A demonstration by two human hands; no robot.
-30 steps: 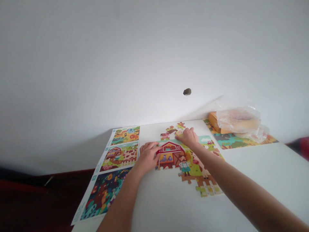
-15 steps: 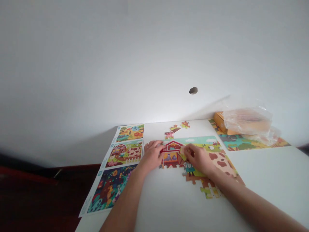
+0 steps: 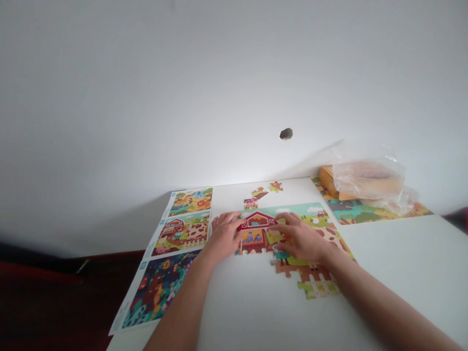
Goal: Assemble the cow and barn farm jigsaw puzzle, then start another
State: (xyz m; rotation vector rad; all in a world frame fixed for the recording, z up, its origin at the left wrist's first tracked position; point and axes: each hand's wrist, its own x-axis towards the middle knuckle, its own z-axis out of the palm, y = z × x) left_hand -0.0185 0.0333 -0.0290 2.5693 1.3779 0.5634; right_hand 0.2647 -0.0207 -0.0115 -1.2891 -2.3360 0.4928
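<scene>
A partly joined farm jigsaw puzzle (image 3: 256,222) with a red barn and a spotted cow lies on the white table. My left hand (image 3: 224,236) rests at its left edge, fingers loosely curved and apart, fingertips on the barn side, holding nothing. My right hand (image 3: 303,239) lies over the middle with its fingers spread. Its fingertips touch a yellow-green puzzle piece (image 3: 273,236) beside the barn door; whether the piece is fully seated I cannot tell. The hand and forearm hide part of the cow. Several fence pieces (image 3: 318,286) form the puzzle's near edge.
Loose puzzle pieces (image 3: 260,193) lie behind the puzzle, near the wall. To the left is a printed picture sheet (image 3: 155,256) with three scenes. A yellow box (image 3: 327,181) and a clear plastic bag (image 3: 369,178) sit on another colourful picture (image 3: 347,213) at back right.
My right hand has let go of the yellow-green piece it pinched, and its fingers have spread. The piece now lies beside the barn door. My left hand stays at the puzzle's left edge.
</scene>
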